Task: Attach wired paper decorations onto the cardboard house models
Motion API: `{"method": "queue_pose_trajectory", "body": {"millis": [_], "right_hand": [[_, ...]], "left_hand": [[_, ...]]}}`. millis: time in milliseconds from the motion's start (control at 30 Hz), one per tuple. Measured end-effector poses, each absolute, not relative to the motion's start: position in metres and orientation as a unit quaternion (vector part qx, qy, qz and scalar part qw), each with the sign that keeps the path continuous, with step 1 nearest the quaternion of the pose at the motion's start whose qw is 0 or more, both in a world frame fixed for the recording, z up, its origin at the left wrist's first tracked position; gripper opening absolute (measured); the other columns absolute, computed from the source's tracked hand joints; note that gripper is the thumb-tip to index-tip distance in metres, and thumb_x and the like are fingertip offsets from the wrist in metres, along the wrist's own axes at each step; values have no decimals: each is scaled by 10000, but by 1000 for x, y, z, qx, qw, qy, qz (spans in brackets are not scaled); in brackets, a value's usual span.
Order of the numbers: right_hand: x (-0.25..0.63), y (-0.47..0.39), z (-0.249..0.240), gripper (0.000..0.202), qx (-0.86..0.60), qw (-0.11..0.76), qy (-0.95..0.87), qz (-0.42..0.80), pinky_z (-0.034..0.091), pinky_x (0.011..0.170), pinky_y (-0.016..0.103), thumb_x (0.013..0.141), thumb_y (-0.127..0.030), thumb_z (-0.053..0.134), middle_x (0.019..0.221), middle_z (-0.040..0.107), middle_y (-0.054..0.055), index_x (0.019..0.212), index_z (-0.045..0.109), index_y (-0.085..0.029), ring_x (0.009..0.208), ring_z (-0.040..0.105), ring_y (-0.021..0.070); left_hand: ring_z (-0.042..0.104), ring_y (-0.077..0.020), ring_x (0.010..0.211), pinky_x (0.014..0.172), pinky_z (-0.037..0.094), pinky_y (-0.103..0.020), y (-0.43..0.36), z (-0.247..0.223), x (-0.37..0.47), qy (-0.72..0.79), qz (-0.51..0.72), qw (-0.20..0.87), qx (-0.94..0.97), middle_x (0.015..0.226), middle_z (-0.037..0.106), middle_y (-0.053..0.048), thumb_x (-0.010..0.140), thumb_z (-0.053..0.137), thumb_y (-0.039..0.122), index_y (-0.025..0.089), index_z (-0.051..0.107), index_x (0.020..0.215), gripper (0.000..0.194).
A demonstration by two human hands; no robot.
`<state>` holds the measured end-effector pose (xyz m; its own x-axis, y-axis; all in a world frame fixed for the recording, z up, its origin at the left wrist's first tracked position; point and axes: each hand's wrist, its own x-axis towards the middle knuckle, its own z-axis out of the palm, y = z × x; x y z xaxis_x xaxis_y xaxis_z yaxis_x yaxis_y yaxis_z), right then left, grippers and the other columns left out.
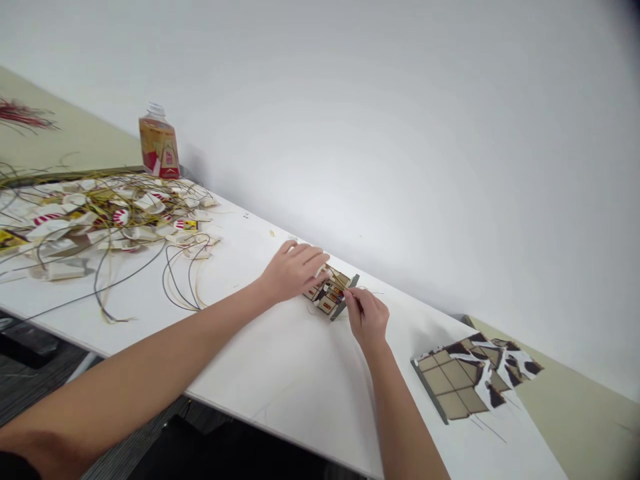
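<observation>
**Head view: two hands at a small model piece on a white tabletop**

Head view, looking forward and down. The left hand [293, 270] lies palm-down with fingers loosely curled over the near end of a small model piece [330, 291], apparently pressing it flat so that it does not slide. The right hand [369, 319] is closed to a pinch at the piece's right edge, its fingertips gripping what looks like a thin wire or strand; the strand itself is too fine to follow. The piece lies on the tabletop [280, 373], close to the far edge by the wall [400, 133], between the two hands.

Further right lies a larger printed panel [467, 380] with tan squares and brown-and-white patches, flat and well apart from the hands. To the left, a heap of tags and wires [100, 220] spreads over the tabletop, with dark and yellow loops trailing toward the centre. Behind the heap stands a bottle [159, 143], upright near the wall.

What the left palm covers is hidden. The print on the small piece is too small to read. The heap is cut off at the left frame edge.
</observation>
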<state>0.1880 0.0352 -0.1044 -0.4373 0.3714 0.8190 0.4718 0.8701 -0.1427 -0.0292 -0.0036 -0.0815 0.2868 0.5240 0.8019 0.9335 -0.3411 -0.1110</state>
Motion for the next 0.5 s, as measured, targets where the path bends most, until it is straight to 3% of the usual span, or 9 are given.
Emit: {"method": "queue_pose_trajectory", "body": {"millis": [167, 500], "right_hand": [[204, 47, -97, 241, -294, 416, -857, -75, 434, 576, 232, 951, -317, 471, 697, 679, 24, 872, 666, -200, 579, 580, 110], [231, 66, -99, 253, -355, 451, -811, -115, 433, 647, 230, 969, -307, 448, 816, 691, 28, 964, 674, -193, 720, 601, 119]], "left_hand": [[617, -227, 956, 846, 350, -393, 1, -78, -51, -560, -354, 292, -690, 1082, 687, -72, 943, 456, 409, 222, 613, 1106, 294], [612, -252, 917, 859, 319, -416, 4, -78, -63, -627, -369, 300, -617, 1074, 679, -85, 936, 456, 410, 210, 595, 1143, 320]]}}
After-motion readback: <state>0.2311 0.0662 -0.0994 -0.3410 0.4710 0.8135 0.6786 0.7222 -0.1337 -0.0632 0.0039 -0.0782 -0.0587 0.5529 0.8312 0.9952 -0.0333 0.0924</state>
